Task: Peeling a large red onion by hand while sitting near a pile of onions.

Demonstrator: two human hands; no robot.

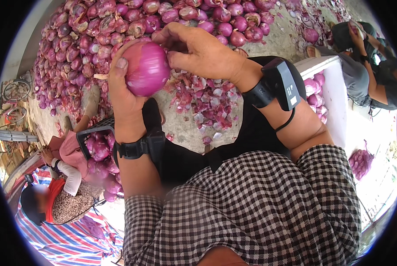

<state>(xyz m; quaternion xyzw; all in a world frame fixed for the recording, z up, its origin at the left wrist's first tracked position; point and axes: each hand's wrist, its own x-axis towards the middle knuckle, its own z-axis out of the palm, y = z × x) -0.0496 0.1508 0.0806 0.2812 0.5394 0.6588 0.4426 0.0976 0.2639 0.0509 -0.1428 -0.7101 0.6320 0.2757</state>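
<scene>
A large red onion [152,73] sits in my left hand [121,82], with the thumb laid across its left side and the other fingers hidden behind it. Its right side is glossy purple, while duller reddish skin covers the upper left. Bent fingers of my right hand [203,53] meet the onion's upper right edge, the thumb close against its side; whether a flap of skin lies between them I cannot make out. Beneath both hands, loose onion skins [205,104] are strewn over the concrete floor.
A big heap of red onions [87,48] spreads across the far left and back. Left of my leg stands a dark crate [84,141] of onions; a white box [335,84] holding more is at right. Co-workers sit at left [72,195] and far right [371,62].
</scene>
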